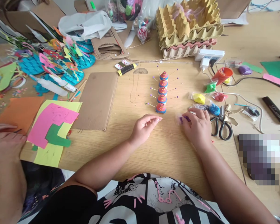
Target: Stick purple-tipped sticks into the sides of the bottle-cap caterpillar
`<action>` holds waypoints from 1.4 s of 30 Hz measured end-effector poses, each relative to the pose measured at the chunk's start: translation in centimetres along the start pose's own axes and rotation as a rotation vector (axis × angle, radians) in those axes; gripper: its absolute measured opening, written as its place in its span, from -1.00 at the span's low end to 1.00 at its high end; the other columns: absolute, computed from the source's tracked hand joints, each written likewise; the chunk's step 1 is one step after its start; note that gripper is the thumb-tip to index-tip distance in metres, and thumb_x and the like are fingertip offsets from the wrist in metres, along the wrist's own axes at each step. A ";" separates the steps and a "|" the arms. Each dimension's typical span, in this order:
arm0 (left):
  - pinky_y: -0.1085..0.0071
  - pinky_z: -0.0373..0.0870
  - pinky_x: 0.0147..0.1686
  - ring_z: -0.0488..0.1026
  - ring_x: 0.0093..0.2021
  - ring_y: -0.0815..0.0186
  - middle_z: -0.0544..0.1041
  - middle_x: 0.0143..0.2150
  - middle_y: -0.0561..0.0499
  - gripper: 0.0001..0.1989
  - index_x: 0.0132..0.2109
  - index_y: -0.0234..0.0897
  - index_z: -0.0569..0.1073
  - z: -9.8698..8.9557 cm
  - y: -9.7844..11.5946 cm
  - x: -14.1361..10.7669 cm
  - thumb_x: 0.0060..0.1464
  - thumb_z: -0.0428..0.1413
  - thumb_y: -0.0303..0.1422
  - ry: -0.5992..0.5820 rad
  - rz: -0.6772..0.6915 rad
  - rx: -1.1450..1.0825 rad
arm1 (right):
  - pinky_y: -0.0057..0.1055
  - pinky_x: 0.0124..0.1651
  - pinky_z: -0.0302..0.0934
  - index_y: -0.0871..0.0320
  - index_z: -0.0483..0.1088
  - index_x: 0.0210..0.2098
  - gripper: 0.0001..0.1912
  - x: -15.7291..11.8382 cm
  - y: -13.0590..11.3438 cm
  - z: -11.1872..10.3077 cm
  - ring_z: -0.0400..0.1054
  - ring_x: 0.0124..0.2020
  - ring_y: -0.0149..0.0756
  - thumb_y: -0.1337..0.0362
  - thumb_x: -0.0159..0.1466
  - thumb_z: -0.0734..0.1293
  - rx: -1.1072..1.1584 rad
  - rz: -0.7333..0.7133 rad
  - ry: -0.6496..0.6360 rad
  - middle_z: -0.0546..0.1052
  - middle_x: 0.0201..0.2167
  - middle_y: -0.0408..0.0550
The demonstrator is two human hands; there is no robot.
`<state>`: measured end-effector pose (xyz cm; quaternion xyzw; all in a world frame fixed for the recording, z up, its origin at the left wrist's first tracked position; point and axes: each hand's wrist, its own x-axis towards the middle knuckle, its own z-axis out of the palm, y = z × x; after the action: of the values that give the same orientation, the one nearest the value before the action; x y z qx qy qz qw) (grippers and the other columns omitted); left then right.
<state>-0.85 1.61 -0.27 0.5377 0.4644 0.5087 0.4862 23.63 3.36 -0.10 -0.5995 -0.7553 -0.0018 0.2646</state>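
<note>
My left hand (144, 128) is closed in a pinch just in front of the row of figures; whatever is between its fingertips is too small to make out. With its fingers curled, my right hand (198, 127) grips a small clear bag of purple clay (184, 119) on the table. Several small red-and-blue clay figures (162, 91) stand in a line ahead of my hands. Thin sticks with purple tips poke out from their sides; on the nearest figure (161, 108) one shows, on the left. A thin toothpick-like stick (160, 129) lies beside my left fingertips.
Black-handled scissors (221, 126) and bags of yellow (199, 98) and blue clay (214, 109) lie at right. A cardboard sheet (96, 99), coloured paper (52, 121) and glue bottles (52, 87) are leftward. Egg trays (189, 34) stand behind. Another person's hands (8, 140) rest far left.
</note>
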 end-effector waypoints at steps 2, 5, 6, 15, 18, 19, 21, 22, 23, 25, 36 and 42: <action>0.40 0.47 -0.07 0.59 -0.09 0.29 0.68 -0.13 -0.10 -0.71 -0.13 -0.27 0.65 0.0 0.0 0.0 0.26 0.20 -0.14 0.006 -0.030 -0.006 | 0.36 0.37 0.01 0.12 0.55 0.00 -0.74 -0.1 -0.2 0.0 0.30 0.23 0.18 0.28 0.36 0.31 -0.101 0.033 0.049 0.46 0.20 0.18; 0.43 0.46 -0.11 0.58 -0.12 0.31 0.68 -0.15 -0.09 -0.70 -0.15 -0.28 0.63 -0.1 -0.1 0.1 0.26 0.20 -0.12 0.006 -0.056 -0.008 | 0.41 0.40 -0.09 0.06 0.51 0.11 -0.66 -0.5 -1.2 -0.5 0.22 0.31 0.21 0.31 0.36 0.33 -0.098 -0.018 0.137 0.40 0.27 0.16; 0.43 0.46 -0.11 0.58 -0.13 0.31 0.68 -0.15 -0.09 -0.70 -0.16 -0.28 0.62 -0.1 -0.2 0.1 0.25 0.21 -0.11 0.002 -0.062 -0.013 | 0.38 0.43 -0.11 0.04 0.52 0.08 -0.68 -0.7 -1.7 -0.6 0.22 0.32 0.18 0.31 0.35 0.34 -0.060 -0.080 0.133 0.41 0.26 0.14; 0.46 0.42 -0.23 0.48 -0.28 0.38 0.61 -0.27 -0.02 -0.65 -0.20 -0.29 0.58 0.0 -0.4 0.0 0.15 0.29 -0.06 -0.005 -0.107 -0.041 | 0.29 0.43 0.04 0.07 0.57 -0.23 -0.90 -1.7 -4.7 0.9 0.23 0.29 0.11 0.29 0.35 0.37 0.090 -0.318 -0.165 0.47 0.11 0.11; 0.44 0.43 -0.22 0.49 -0.27 0.36 0.62 -0.28 -0.03 -0.63 -0.22 -0.29 0.59 0.2 -0.2 0.0 0.14 0.28 -0.04 -0.006 -0.106 -0.046 | 0.26 0.43 0.07 0.10 0.55 -0.25 -0.89 -1.8 -4.7 1.4 0.23 0.29 0.10 0.30 0.37 0.35 0.057 -0.313 -0.198 0.47 0.10 0.14; 0.43 0.44 -0.20 0.51 -0.26 0.35 0.63 -0.27 -0.05 -0.63 -0.22 -0.29 0.59 0.2 -0.1 0.0 0.15 0.28 -0.03 -0.010 -0.102 -0.051 | 0.26 0.44 0.07 0.11 0.54 -0.26 -0.87 -1.8 -4.7 1.4 0.24 0.29 0.08 0.30 0.38 0.33 0.049 -0.324 -0.200 0.48 0.09 0.14; 0.41 0.46 -0.15 0.53 -0.23 0.33 0.65 -0.25 -0.07 -0.63 -0.23 -0.29 0.60 0.2 0.0 0.0 0.17 0.26 -0.03 -0.019 -0.099 -0.075 | 0.25 0.45 0.04 0.11 0.52 -0.27 -0.84 -1.9 -4.7 1.5 0.24 0.29 0.06 0.32 0.40 0.30 0.032 -0.358 -0.193 0.50 0.07 0.13; 0.40 0.46 -0.13 0.53 -0.22 0.33 0.66 -0.24 -0.07 -0.63 -0.23 -0.29 0.60 0.2 0.0 0.1 0.18 0.25 -0.02 -0.021 -0.104 -0.090 | 0.25 0.46 0.03 0.11 0.51 -0.26 -0.83 -1.9 -4.6 1.4 0.25 0.30 0.05 0.33 0.42 0.28 0.030 -0.375 -0.186 0.50 0.07 0.12; 0.41 0.46 -0.13 0.53 -0.22 0.34 0.66 -0.24 -0.06 -0.62 -0.24 -0.28 0.61 0.1 -0.1 0.1 0.19 0.24 -0.02 -0.018 -0.112 -0.104 | 0.23 0.46 0.02 0.10 0.50 -0.26 -0.82 -1.8 -4.6 1.2 0.25 0.29 0.04 0.34 0.42 0.27 0.037 -0.388 -0.175 0.51 0.06 0.11; 0.41 0.45 -0.14 0.51 -0.24 0.36 0.65 -0.25 -0.05 -0.62 -0.24 -0.27 0.61 0.1 -0.3 0.1 0.20 0.23 -0.01 -0.002 -0.130 -0.129 | 0.16 0.42 0.11 0.10 0.48 -0.24 -0.83 -1.6 -4.5 0.8 0.29 0.26 0.01 0.35 0.43 0.26 0.089 -0.394 -0.161 0.52 0.05 0.11; 0.42 0.43 -0.21 0.46 -0.33 0.39 0.63 -0.29 -0.02 -0.62 -0.25 -0.30 0.58 0.3 -0.4 0.1 0.09 0.32 -0.03 -0.019 -0.193 -0.162 | -0.29 -0.23 0.34 0.05 0.43 -0.21 -0.93 -1.9 -3.8 0.2 0.48 -0.35 -0.25 0.22 0.40 0.34 0.821 0.016 -0.266 0.58 -0.37 -0.08; 0.42 0.44 -0.20 0.51 -0.25 0.34 0.62 -0.28 -0.05 -0.76 -0.25 -0.30 0.60 0.5 0.2 -0.2 0.19 0.28 -0.19 -0.191 -0.022 0.018 | -0.34 -0.23 0.34 0.08 0.45 -0.22 -0.83 -2.0 -3.8 0.3 0.45 -0.36 -0.30 0.13 0.35 0.43 1.193 0.262 -0.250 0.55 -0.40 -0.09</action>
<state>-0.38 1.36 -0.14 0.5832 0.4263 0.4453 0.5290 20.31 0.55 0.03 -0.4319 -0.5716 0.5232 0.4614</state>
